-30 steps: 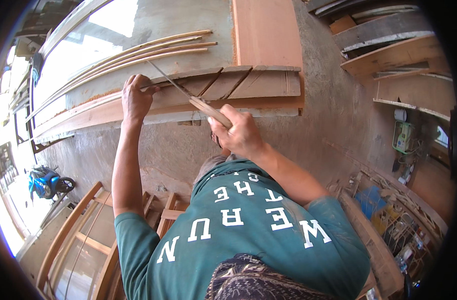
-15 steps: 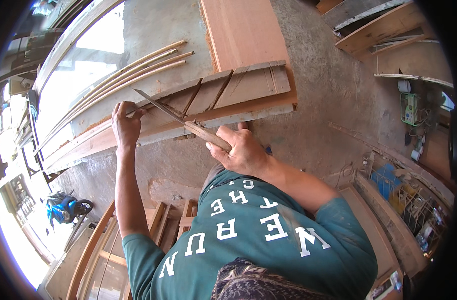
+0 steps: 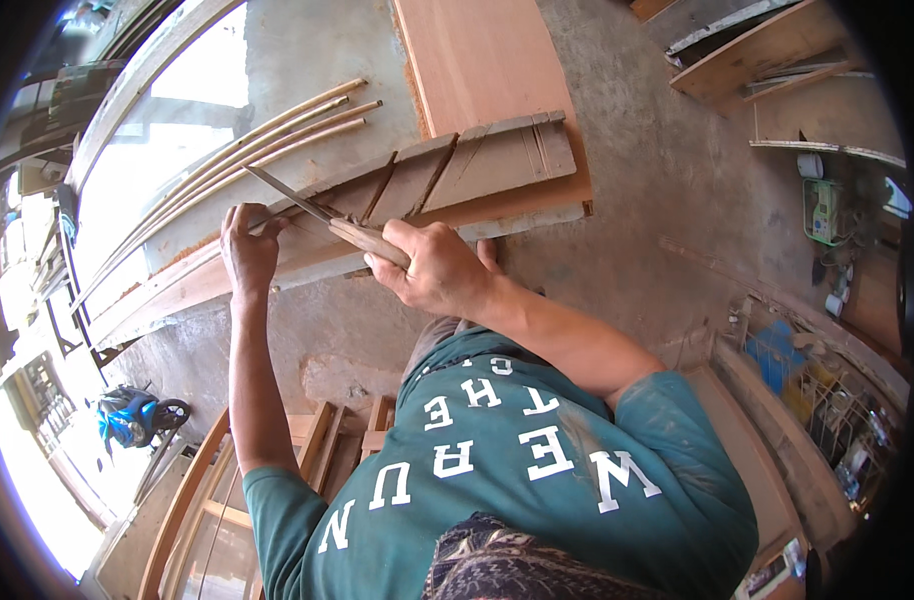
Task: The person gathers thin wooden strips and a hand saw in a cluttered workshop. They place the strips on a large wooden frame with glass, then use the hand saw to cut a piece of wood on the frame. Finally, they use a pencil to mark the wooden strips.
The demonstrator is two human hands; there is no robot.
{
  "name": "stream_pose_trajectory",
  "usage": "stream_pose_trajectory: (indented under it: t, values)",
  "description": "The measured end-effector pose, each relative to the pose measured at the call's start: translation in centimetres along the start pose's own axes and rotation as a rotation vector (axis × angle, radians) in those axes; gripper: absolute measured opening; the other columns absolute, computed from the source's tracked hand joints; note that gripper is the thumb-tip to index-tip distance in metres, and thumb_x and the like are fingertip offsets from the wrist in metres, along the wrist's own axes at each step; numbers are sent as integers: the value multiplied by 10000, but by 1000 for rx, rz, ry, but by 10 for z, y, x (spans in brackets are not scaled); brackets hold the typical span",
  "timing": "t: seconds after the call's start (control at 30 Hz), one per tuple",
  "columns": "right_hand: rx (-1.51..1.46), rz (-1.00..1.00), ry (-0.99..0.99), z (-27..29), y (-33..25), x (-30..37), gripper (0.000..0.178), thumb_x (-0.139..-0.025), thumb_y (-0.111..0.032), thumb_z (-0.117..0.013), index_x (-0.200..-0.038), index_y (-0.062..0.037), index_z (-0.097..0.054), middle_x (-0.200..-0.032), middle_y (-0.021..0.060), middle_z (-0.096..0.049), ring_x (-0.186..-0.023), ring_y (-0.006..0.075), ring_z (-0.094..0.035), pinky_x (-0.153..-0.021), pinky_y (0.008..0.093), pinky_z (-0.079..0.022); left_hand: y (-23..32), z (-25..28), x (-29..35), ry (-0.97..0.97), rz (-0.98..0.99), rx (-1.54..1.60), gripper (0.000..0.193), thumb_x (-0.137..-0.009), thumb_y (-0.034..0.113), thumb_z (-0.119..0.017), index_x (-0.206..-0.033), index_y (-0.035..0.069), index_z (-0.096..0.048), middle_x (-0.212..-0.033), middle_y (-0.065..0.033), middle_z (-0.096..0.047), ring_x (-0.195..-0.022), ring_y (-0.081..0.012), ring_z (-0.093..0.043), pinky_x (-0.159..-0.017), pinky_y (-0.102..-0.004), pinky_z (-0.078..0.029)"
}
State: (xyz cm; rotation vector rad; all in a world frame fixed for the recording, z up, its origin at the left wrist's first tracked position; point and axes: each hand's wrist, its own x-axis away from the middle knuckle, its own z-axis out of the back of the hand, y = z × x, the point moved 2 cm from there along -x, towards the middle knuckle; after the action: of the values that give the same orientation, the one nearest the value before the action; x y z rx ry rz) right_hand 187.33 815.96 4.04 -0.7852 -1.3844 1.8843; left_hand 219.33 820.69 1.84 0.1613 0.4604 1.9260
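Observation:
My right hand [image 3: 432,268] is wrapped round the wooden handle [image 3: 375,242] of a handsaw. Its narrow metal blade [image 3: 289,192] points up and left, lying across the left part of a wooden mitre box [image 3: 502,165] with slanted slots in its walls. Just left of the blade, my left hand [image 3: 249,248] is closed, thumb and fingers pinching a thin wooden strip [image 3: 285,214] at the box's left end. Most of that strip is hidden by the fingers and the box. The box rests along the near edge of the workbench [image 3: 382,50].
Several thin wooden rods [image 3: 307,124] lie on the bench beyond my left hand. A wide reddish board [image 3: 487,60] extends away behind the box. Wooden frames [image 3: 212,510] stand at lower left, a blue motorcycle [image 3: 132,415] farther left. At right are a wire basket [image 3: 817,390] and a green device [image 3: 820,213].
My right hand has pushed the saw forward and left, so the handle now sits closer to the mitre box. My left hand stays almost in place.

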Motion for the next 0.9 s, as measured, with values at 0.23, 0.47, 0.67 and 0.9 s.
stream_pose_trajectory:
  t: [0.23,0.47,0.67,0.9]
  values:
    - [3,33,-17,15,-7,19,281,-998,-254,-751,-893,-42,-600,-644,229,-647,-600,445,-693,-536,510,-534,1,2,1,18,-19,21,338,-779,140,-947,-1028,40,-741,-1029,-158,-740,-995,-411,-693,-879,-497,-534]
    - [7,-12,-46,18,-5,25,277,-994,-252,-752,-895,-37,-608,-645,231,-656,-612,444,-704,-553,522,-544,2,0,5,26,-17,-9,325,-782,134,-941,-1018,41,-738,-1022,-149,-742,-996,-409,-692,-882,-492,-534]
    - [27,-8,-20,-2,3,-2,288,-994,-257,-753,-882,-37,-604,-637,223,-662,-615,435,-711,-564,519,-556,4,0,-2,16,-10,18,332,-783,144,-943,-1023,38,-740,-1029,-147,-741,-1015,-399,-688,-900,-487,-530]
    - [4,31,-24,14,-4,15,275,-983,-196,-767,-842,-31,-597,-612,190,-625,-519,351,-656,-506,447,-508,0,0,2,30,-24,17,351,-777,144,-949,-1035,29,-740,-1033,-162,-744,-993,-406,-697,-882,-489,-541]
